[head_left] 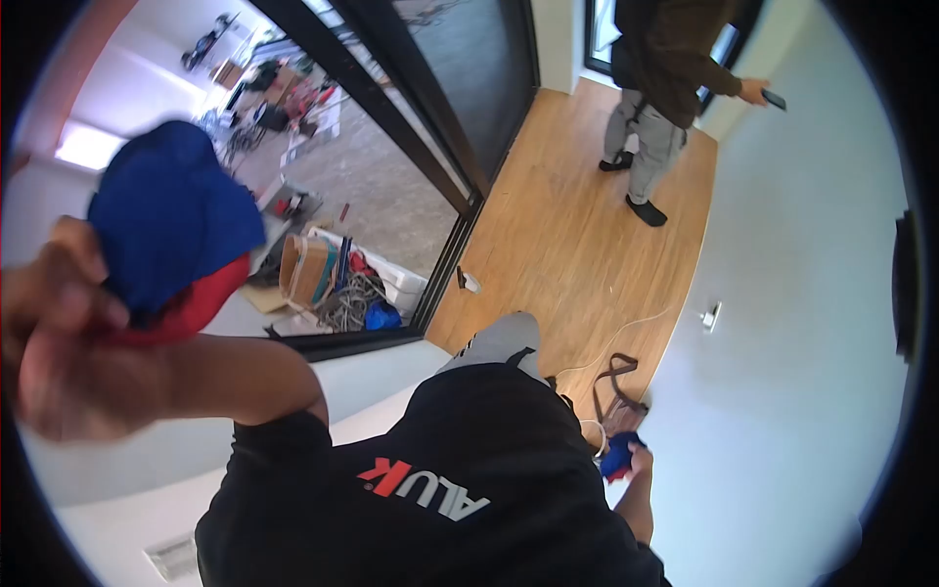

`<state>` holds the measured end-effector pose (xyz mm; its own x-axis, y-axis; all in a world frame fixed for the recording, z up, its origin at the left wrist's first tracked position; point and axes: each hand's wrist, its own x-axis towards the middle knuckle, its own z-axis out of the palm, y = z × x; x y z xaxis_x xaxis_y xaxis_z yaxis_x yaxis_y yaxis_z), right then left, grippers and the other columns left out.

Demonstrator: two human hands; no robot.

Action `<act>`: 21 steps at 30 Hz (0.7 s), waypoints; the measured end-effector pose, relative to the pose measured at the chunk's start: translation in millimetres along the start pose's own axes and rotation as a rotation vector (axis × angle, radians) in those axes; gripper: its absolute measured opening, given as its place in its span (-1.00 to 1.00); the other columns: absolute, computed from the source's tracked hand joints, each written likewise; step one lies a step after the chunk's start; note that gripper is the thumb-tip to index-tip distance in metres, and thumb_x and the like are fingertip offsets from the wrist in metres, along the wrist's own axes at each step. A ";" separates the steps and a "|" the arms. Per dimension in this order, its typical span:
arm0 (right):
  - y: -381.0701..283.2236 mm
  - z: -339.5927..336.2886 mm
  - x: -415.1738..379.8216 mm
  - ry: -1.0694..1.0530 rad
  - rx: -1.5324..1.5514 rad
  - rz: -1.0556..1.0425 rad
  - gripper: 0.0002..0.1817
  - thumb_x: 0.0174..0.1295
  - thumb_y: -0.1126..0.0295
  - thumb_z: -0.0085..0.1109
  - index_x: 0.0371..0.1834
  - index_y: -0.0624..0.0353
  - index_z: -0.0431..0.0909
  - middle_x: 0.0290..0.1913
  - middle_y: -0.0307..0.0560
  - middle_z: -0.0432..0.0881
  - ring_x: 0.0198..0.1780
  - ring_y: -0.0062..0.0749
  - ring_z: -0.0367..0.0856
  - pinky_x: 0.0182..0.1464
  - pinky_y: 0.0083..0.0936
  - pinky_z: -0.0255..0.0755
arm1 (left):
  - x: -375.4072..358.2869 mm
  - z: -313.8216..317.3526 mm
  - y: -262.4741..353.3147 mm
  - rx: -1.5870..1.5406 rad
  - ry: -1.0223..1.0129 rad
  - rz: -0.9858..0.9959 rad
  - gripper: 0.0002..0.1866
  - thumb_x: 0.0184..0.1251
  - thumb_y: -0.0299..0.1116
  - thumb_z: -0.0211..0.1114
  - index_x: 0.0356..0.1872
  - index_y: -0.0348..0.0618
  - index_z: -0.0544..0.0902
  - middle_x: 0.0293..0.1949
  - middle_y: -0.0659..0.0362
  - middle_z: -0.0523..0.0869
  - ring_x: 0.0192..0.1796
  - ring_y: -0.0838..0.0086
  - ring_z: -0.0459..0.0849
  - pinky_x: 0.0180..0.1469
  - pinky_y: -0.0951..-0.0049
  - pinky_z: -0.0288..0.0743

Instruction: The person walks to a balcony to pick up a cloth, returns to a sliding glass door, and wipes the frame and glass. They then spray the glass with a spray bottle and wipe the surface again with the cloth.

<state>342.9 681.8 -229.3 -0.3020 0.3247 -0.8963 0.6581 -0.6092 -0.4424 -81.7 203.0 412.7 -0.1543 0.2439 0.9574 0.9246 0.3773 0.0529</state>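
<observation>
Raised at the left, close to the camera, my left hand [73, 333] is closed on a blue and red cloth [176, 220], which bulges above and to the right of the fingers. The hand is slightly blurred. Low on the right, beside my black shirt, my right hand [641, 462] has its fingers closed round a smaller blue and red cloth item [618, 457]. A brown bag with a strap [623, 413] lies on the floor just beyond it.
Another person [655, 98] stands on the wooden floor [558, 215], holding a dark device [774, 100]. Beyond the dark door frame [450, 279] lie boxes [305, 269] and coiled cables [354, 301]. A socket with a plug [711, 316] is on the right wall.
</observation>
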 end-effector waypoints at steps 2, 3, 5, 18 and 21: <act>-94.9 58.2 59.6 -0.034 -0.087 0.035 -0.62 0.35 0.41 0.16 0.15 0.41 0.51 -0.09 0.18 0.67 -0.19 -0.02 0.73 -0.18 -0.10 0.67 | -27.2 -17.5 -24.2 0.344 0.051 -0.220 -0.58 0.32 -0.51 0.36 0.11 -0.64 0.59 -0.51 0.21 0.54 -0.51 0.62 0.38 -0.33 0.59 0.31; -140.2 96.9 56.5 -0.108 -0.206 -0.044 -0.63 0.34 0.39 0.19 0.14 0.39 0.53 -0.15 0.14 0.68 -0.23 -0.08 0.72 -0.22 -0.12 0.65 | -51.2 -30.5 -15.6 0.576 0.090 -0.417 -0.64 0.32 -0.51 0.39 0.10 -0.47 0.67 -0.45 0.25 0.59 -0.46 0.66 0.41 -0.33 0.62 0.32; -199.0 164.8 101.2 -0.173 -0.554 -0.264 -0.66 0.38 0.40 0.17 0.11 0.42 0.57 -0.13 0.08 0.73 -0.18 -0.18 0.73 -0.13 -0.25 0.62 | -107.7 -57.4 -5.7 0.750 0.016 -0.708 -0.73 0.43 -0.53 0.30 0.11 -0.31 0.71 -0.36 0.27 0.61 -0.35 0.67 0.50 -0.26 0.68 0.37; -387.9 524.4 12.0 -0.771 -0.612 -0.513 -0.69 0.49 0.30 0.15 0.07 0.36 0.61 -0.14 -0.18 0.72 -0.17 -0.57 0.63 -0.09 -0.58 0.50 | -278.6 45.9 -87.8 0.471 -0.156 -1.542 -0.82 0.27 -0.37 0.48 -0.23 -0.27 0.76 -0.66 0.22 0.50 -0.58 0.67 0.36 -0.50 0.54 0.25; -404.5 597.0 10.1 -0.859 -0.698 -0.551 -0.69 0.48 0.30 0.17 0.07 0.35 0.61 -0.13 -0.17 0.72 -0.13 -0.55 0.65 0.00 -0.56 0.51 | -291.3 66.2 -86.1 0.510 -0.017 -1.612 -0.83 0.28 -0.36 0.47 -0.24 -0.27 0.76 -0.68 0.23 0.48 -0.60 0.66 0.34 -0.52 0.51 0.25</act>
<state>-338.1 499.6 -77.1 -0.8365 -0.3252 -0.4410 0.4470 0.0604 -0.8925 -139.4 158.6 110.4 -0.7669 -0.6414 0.0216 -0.3640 0.4624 0.8085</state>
